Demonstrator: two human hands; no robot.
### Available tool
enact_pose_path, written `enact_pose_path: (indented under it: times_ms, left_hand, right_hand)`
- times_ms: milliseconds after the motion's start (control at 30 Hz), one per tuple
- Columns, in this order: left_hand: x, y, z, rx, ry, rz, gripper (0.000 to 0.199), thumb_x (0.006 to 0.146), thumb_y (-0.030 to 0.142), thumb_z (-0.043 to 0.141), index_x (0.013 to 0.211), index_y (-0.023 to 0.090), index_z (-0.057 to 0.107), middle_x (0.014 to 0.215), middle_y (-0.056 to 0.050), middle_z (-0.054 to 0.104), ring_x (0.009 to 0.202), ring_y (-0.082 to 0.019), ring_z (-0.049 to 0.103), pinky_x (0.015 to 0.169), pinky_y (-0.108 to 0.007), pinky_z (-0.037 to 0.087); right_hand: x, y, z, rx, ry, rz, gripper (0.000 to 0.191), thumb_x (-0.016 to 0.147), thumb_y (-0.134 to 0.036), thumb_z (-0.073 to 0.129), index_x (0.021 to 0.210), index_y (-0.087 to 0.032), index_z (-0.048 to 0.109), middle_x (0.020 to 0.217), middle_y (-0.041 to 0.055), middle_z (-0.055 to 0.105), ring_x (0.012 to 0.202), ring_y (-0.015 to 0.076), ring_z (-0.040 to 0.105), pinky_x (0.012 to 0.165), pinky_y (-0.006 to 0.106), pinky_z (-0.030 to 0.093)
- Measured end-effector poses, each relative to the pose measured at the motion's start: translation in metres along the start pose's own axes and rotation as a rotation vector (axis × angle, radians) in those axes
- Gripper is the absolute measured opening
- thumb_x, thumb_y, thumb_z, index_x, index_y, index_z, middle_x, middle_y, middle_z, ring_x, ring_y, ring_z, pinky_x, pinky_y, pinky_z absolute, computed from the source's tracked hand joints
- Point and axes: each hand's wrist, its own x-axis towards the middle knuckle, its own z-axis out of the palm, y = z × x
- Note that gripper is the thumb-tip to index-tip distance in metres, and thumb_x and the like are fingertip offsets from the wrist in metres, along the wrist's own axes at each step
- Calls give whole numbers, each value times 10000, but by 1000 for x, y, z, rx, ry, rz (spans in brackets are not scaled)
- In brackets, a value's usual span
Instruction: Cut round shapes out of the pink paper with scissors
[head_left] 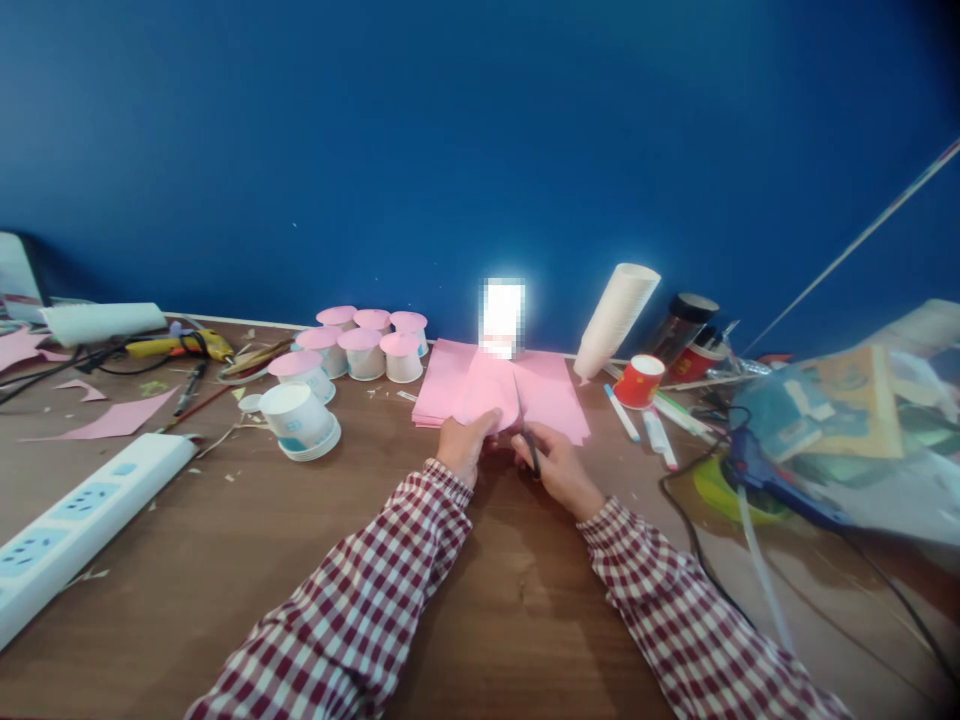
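My left hand [466, 447] pinches a pink paper piece [484, 392] with a rounded outline, thumb on top. In my right hand [559, 468] is a pair of scissors [532, 452] with dark handles, the fingers closed around them. The blades point away from me and meet the right edge of the paper piece. Behind and beneath it lies a stack of pink paper [551, 385] on the table. To the left stand several white paper cups with pink paper discs [364, 340] on top, and nearer me a white cup [292, 410] with a bare top.
A white power strip [97, 525] lies at left, near a yellow glue gun [180, 346] and pink scraps [124, 415]. On the right are a leaning stack of white cups [619, 310], a red cup [639, 382], markers [658, 437] and a blue glue gun [780, 480] with cords.
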Motion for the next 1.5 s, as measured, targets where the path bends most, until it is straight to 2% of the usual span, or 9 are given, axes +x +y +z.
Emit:
enact_pose_path:
  times_ms: [167, 367, 733, 867, 1100, 1267, 1367, 1500]
  left_hand:
    - [-1, -1, 0, 4, -12, 5, 271, 531, 201, 785, 708, 83, 618, 504, 10, 559, 411, -74, 459, 373, -200, 375]
    - [1, 0, 0, 6, -16, 8, 278, 533, 210, 789, 714, 87, 618, 499, 11, 559, 404, -76, 460, 372, -202, 378]
    - [1, 3, 0, 25, -16, 9, 250, 530, 206, 777, 666, 83, 607, 464, 15, 549, 392, -79, 468, 364, -197, 369]
    - [1, 3, 0, 28, -16, 14, 236, 535, 200, 771, 659, 81, 610, 463, 8, 554, 384, -78, 464, 354, -195, 357]
    - [-1, 4, 0, 35, -2, 14, 230, 534, 188, 773, 654, 85, 605, 471, 9, 558, 389, -76, 473, 355, -189, 364]
    - [2, 6, -1, 42, -12, -15, 224, 548, 181, 774, 653, 77, 607, 466, 7, 552, 382, -72, 467, 348, -185, 364]
    - [1, 6, -1, 8, -18, -49, 274, 552, 212, 796, 717, 73, 627, 534, -13, 596, 414, -77, 498, 363, -186, 392]
    - [-4, 2, 0, -40, -119, -77, 380, 570, 316, 814, 838, 95, 661, 678, -43, 661, 508, -84, 561, 434, -184, 453]
  right_hand:
    - [0, -4, 1, 9, 13, -1, 360, 773, -508, 612, 841, -156, 590, 595, -22, 533, 533, 101, 476, 440, 199, 365]
    - [0, -2, 1, 3, 5, -1, 372, 783, -497, 610, 914, -149, 602, 599, -27, 523, 525, 102, 470, 444, 205, 369]
    - [0, -4, 0, -26, 8, -18, 371, 778, -527, 598, 822, -159, 584, 583, -28, 514, 526, 101, 465, 457, 205, 378]
    - [0, -5, 0, -40, 7, -22, 374, 783, -529, 593, 843, -160, 586, 584, -28, 515, 525, 103, 466, 453, 206, 373]
    - [-1, -6, 0, -53, 10, -21, 363, 787, -526, 590, 729, -172, 542, 579, -27, 512, 490, 87, 439, 423, 197, 342]
    - [-1, -4, 0, -54, 11, -23, 353, 789, -515, 597, 779, -163, 574, 575, -30, 514, 501, 92, 450, 437, 199, 359]
    - [-1, -4, 0, -42, 17, -16, 377, 780, -519, 601, 842, -148, 608, 571, -30, 513, 502, 95, 451, 437, 201, 363]
    - [0, -4, 1, -21, 39, -13, 429, 775, -526, 600, 936, -130, 639, 574, -25, 513, 506, 104, 456, 429, 206, 358]
